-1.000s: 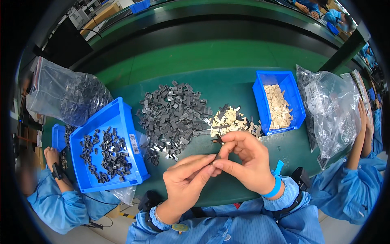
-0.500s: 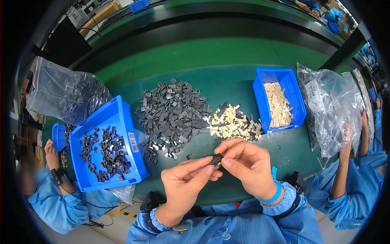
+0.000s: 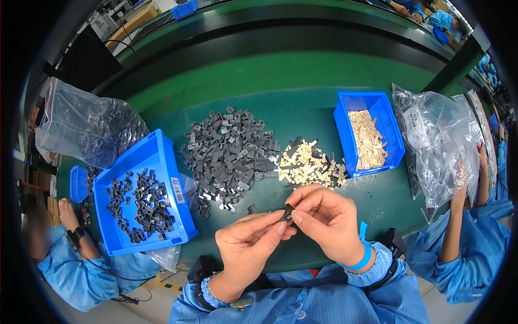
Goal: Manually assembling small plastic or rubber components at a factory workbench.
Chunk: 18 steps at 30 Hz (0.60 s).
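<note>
Between the fingertips of my left hand point(image 3: 251, 237) and my right hand point(image 3: 326, 218) is a small black plastic part point(image 3: 287, 213). Thumb and forefinger of each hand pinch it from either side; the fingers cover much of it. Just beyond my hands lies a large heap of small black plastic parts point(image 3: 232, 151). Right of that heap is a smaller pile of cream-coloured and black strip pieces point(image 3: 306, 163). One loose black part point(image 3: 250, 209) rests on the green table point(image 3: 318, 116) beside my left fingers.
A blue bin point(image 3: 186, 216) with black parts stands left, a blue bin point(image 3: 398, 151) with tan strips right. Clear plastic bags point(image 3: 70, 121) lie outside both. Co-workers in blue sit at left point(image 3: 70, 270) and right point(image 3: 458, 259). A dark rail point(image 3: 259, 27) runs along the far side.
The black part has tilted slightly between my fingertips. Both hands keep nearly the same place. The hand of the co-worker at left has shifted a little.
</note>
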Available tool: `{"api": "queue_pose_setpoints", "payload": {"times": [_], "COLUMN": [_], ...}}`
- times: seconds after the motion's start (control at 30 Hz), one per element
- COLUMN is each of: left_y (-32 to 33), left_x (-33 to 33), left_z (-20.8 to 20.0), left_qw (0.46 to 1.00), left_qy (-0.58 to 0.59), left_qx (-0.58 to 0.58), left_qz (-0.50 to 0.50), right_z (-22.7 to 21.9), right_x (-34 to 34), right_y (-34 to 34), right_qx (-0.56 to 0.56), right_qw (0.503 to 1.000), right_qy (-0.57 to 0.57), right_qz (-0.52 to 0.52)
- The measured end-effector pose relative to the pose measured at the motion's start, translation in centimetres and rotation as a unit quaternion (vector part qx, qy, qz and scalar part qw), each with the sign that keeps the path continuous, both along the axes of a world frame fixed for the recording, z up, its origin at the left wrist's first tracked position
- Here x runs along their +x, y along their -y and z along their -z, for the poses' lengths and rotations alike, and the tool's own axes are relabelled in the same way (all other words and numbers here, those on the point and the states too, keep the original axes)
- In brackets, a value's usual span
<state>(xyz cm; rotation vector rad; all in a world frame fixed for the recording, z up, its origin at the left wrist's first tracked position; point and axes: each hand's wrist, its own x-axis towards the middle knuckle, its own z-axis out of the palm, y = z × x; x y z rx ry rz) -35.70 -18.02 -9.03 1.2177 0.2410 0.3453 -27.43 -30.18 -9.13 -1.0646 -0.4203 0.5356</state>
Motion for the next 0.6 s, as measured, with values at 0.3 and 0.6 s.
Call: {"api": "queue_pose_setpoints", "payload": {"times": [0.3,0.6], "left_y": [0.1,-0.1], "left_x": [-0.1,-0.1], "left_z": [-0.1,0.1], "left_qw": [1.000,0.999], "left_qy": [0.006,0.033], "left_qx": [-0.004,-0.028], "left_qz": [-0.003,0.009], "right_z": [0.2,-0.2], "right_x": [-0.3,1.1], "right_y": [-0.1,0.3], "right_qx": [-0.022,-0.139], "right_qw": [1.000,0.966], "right_qy": [0.009,0.216], "right_qz": [0.013,0.037]}}
